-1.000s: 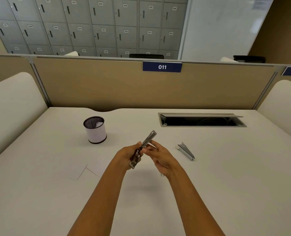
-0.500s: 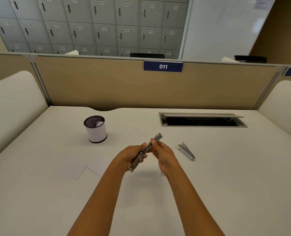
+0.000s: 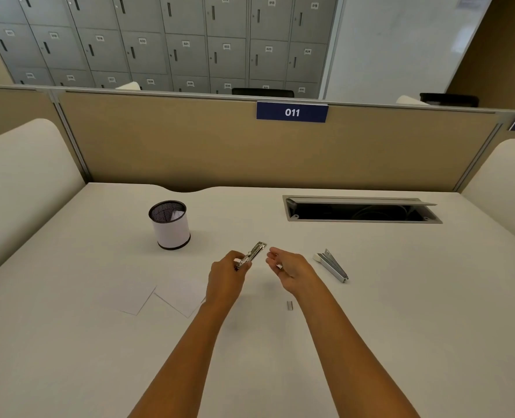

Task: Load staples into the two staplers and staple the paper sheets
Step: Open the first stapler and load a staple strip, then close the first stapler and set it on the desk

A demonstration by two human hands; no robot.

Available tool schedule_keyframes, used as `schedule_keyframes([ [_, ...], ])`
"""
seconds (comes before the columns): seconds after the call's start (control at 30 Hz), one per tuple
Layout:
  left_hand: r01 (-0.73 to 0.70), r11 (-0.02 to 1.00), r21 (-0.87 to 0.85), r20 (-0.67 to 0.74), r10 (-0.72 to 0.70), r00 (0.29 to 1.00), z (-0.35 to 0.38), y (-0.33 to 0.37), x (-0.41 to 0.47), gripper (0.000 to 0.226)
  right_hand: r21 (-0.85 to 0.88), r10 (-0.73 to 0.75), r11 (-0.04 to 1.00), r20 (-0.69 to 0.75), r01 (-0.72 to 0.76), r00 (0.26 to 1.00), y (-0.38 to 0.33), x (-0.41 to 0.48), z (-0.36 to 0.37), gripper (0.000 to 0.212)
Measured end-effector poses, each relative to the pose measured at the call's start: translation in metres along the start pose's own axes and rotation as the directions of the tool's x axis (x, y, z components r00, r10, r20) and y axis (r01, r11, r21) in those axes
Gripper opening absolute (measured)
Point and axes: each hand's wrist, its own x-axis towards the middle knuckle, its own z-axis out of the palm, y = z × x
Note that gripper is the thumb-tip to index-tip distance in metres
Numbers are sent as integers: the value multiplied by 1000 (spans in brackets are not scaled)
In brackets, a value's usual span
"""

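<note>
My left hand (image 3: 227, 277) grips a small silver stapler (image 3: 253, 253) above the middle of the white desk, its front end pointing up and right. My right hand (image 3: 291, 268) hovers just to the right of it, fingers loosely apart, touching nothing. A second silver stapler (image 3: 332, 264) lies on the desk to the right of my right hand. A short strip of staples (image 3: 289, 305) rests on the desk beside my right wrist. Two white paper sheets (image 3: 135, 295) (image 3: 183, 292) lie flat to the left of my left arm.
A white cup with a black mesh rim (image 3: 170, 224) stands at the back left. An open cable slot (image 3: 360, 210) is sunk into the desk at the back right. A tan partition (image 3: 220, 146) closes the far edge, with padded side panels left and right.
My right hand has let go of the stapler and drawn away to the right. The stapler in my left hand has tipped lower. The staple strip is now uncovered.
</note>
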Motion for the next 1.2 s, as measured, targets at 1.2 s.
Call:
schedule_keyframes([
  [1.2, 20, 992, 124, -147, -1, 989, 36, -50, 8, 21, -958, -773, 248, -104, 146, 626, 20, 60, -89, 38],
])
